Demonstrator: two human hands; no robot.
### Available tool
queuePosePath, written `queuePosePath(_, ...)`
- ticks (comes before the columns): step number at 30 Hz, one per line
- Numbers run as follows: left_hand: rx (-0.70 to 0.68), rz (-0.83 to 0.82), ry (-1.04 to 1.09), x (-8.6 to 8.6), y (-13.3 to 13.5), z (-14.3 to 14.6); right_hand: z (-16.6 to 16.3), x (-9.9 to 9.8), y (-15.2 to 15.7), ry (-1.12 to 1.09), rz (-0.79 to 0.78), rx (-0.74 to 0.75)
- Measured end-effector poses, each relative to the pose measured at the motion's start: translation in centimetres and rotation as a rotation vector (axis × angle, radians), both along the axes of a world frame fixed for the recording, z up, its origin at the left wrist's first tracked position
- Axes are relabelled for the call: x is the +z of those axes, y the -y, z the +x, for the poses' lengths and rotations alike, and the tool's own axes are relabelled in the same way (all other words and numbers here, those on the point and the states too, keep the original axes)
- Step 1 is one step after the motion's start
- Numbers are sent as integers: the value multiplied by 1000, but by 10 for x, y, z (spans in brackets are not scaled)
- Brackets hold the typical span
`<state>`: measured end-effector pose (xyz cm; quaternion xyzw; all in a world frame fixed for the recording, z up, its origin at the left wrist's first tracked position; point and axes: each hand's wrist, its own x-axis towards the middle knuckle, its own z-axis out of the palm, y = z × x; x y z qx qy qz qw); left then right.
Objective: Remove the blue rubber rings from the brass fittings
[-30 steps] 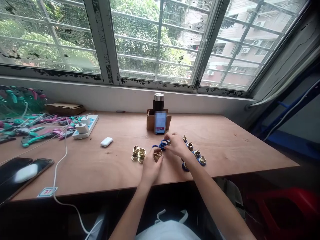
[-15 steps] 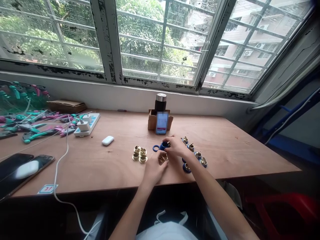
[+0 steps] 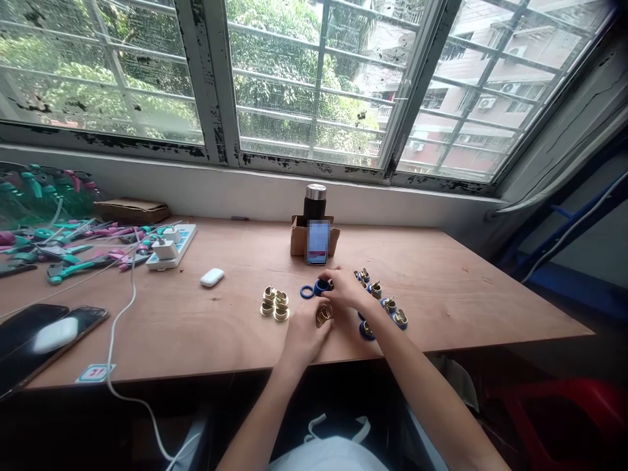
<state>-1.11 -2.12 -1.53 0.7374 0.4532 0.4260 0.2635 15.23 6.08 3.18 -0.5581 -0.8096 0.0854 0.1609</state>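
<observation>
My left hand [image 3: 305,327] is closed, thumb and fingers pinching a brass ring-shaped fitting [image 3: 324,315] just above the table near the front edge. Beyond it, the curled fingers of my right hand [image 3: 343,288] are on a short stack of blue rings [image 3: 321,286], partly covering it. One loose blue ring [image 3: 307,292] lies flat beside that stack. Left of my hands stands a small cluster of brass fittings [image 3: 275,304]. To the right, several brass fittings seated in blue rings [image 3: 388,305] stand in rows, some hidden behind my right arm.
A phone [image 3: 318,242] leans on a cardboard box [image 3: 297,239] holding a black bottle [image 3: 314,208]. At left are a white earbud case [image 3: 212,277], a power strip [image 3: 182,245], a pile of pliers [image 3: 73,261], phones [image 3: 83,320] and a white cable [image 3: 114,327].
The brass fitting in my left hand has turned, showing more of its round opening. My left hand has shifted slightly; my right hand stays at the blue rings.
</observation>
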Motion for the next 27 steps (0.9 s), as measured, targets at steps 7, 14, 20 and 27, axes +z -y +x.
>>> queuePosePath(7, 66, 39, -107, 11, 7, -20, 8, 4, 7, -30, 29, 10)
queuePosePath(14, 313, 3, -184, 27, 18, -78, 30, 19, 53, -97, 199, -137)
queuePosePath(20, 408, -103, -258, 15, 14, -95, 50, 33, 103, -179, 11, -221)
queuePosePath(27, 529, -95, -337, 9, 12, -87, 62, 35, 117, -73, -171, -216)
